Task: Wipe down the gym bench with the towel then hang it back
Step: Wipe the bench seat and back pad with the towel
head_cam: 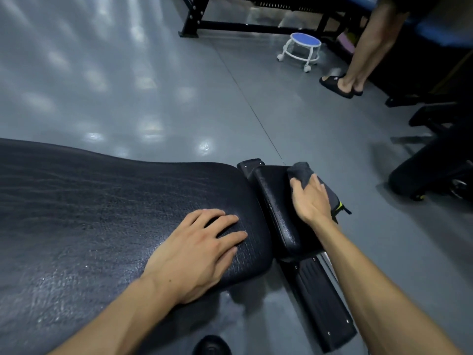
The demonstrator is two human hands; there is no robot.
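Wiping zone: small black seat pad [275,201] of gym bench, beside large back pad [115,213].
Right hand [311,201]: grip pinching dark grey towel [302,172], pressing it onto seat pad.
Left hand [197,249]: fingers straight, flat on back pad, grasping nothing.
Background: blue rolling stool [304,44] on grey floor [153,85]; bystander's legs [363,52] near it.

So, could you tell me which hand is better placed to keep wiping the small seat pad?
The right hand: it presses the dark grey towel onto that pad, while the left hand rests flat on the long black bench pad.
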